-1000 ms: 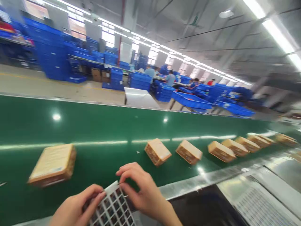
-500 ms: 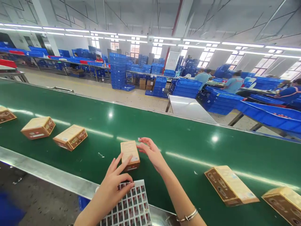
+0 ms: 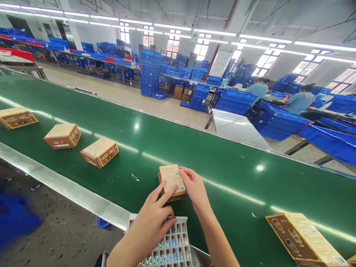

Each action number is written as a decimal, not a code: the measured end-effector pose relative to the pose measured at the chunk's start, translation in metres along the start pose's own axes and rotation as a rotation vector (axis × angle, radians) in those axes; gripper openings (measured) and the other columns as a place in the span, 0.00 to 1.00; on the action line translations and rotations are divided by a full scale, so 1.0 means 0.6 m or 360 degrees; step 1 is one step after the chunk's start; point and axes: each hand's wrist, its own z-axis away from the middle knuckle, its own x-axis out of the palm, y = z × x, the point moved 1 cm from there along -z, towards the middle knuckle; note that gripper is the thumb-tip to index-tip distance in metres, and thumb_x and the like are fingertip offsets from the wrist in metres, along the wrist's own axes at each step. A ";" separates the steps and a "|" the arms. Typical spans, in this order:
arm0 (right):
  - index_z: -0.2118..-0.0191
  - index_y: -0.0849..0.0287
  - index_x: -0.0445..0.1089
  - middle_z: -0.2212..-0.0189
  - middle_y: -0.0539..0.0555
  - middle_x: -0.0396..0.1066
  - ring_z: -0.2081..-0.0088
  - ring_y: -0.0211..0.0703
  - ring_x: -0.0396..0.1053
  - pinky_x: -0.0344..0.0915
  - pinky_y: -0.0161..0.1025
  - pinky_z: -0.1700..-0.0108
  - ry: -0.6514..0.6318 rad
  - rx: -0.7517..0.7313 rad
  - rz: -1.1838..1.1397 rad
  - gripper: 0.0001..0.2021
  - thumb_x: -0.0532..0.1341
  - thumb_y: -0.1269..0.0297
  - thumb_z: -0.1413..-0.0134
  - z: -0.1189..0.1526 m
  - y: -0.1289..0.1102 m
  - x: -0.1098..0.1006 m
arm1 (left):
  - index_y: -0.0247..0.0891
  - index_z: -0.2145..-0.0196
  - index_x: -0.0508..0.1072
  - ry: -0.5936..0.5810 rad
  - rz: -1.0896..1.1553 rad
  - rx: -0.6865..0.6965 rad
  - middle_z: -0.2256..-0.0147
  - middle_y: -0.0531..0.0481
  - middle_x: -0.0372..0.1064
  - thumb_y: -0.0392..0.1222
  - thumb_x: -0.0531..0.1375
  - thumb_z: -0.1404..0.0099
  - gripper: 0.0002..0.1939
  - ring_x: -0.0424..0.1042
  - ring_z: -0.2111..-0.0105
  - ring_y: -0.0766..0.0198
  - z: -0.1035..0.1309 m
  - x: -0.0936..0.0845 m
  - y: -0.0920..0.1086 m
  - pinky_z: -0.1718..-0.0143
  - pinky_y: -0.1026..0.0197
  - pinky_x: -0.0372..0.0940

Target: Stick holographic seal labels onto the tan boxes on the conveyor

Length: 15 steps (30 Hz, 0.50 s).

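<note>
A tan and brown printed box (image 3: 170,177) lies on the green belt, between my two hands. My left hand (image 3: 157,215) rests its index and middle fingertips on the box top. Its thumb and another finger pinch the upper edge of a sheet of small shiny stickers (image 3: 169,244), partly hidden under the hand. My right hand (image 3: 196,185) is closed at the box's far right corner, its thumb against a small holographic sticker (image 3: 177,172) on the top face. The other fingers of that hand are partly hidden behind the thumb.
On the green conveyor belt (image 3: 133,144), several similar boxes sit at left, one (image 3: 100,151) nearest, and another box (image 3: 303,237) at lower right. A metal rail (image 3: 69,196) edges the near side. Beyond are a metal table (image 3: 236,128), blue crates (image 3: 150,72) and seated people.
My right hand has brought the small sticker down onto the box's far right corner. My left hand still pinches the sheet. The view has shifted, so the boxes appear farther right.
</note>
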 end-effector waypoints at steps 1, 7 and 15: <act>0.69 0.59 0.75 0.57 0.60 0.79 0.60 0.52 0.75 0.71 0.43 0.59 0.0017 -0.0003 0.0011 0.21 0.68 0.45 0.62 0.003 0.001 0.003 | 0.37 0.71 0.76 -0.0003 0.0001 0.0008 0.32 0.48 0.55 0.29 0.65 0.38 0.06 0.50 0.32 0.34 0.001 0.000 0.000 0.41 0.30 0.64; 0.68 0.58 0.72 0.63 0.59 0.78 0.65 0.51 0.75 0.71 0.45 0.62 0.0110 -0.0075 0.0154 0.19 0.63 0.46 0.57 0.019 0.008 0.017 | 0.37 0.71 0.76 -0.0010 -0.0048 0.0054 0.33 0.47 0.56 0.30 0.66 0.38 0.06 0.55 0.34 0.35 -0.004 -0.005 0.005 0.42 0.31 0.66; 0.72 0.54 0.65 0.75 0.50 0.72 0.71 0.46 0.71 0.68 0.40 0.66 0.0368 -0.0165 0.0515 0.03 0.61 0.67 0.51 0.026 -0.034 0.033 | 0.41 0.72 0.76 0.0238 -0.0253 0.0365 0.35 0.47 0.62 0.33 0.61 0.36 0.08 0.59 0.36 0.41 0.016 0.005 -0.037 0.45 0.39 0.70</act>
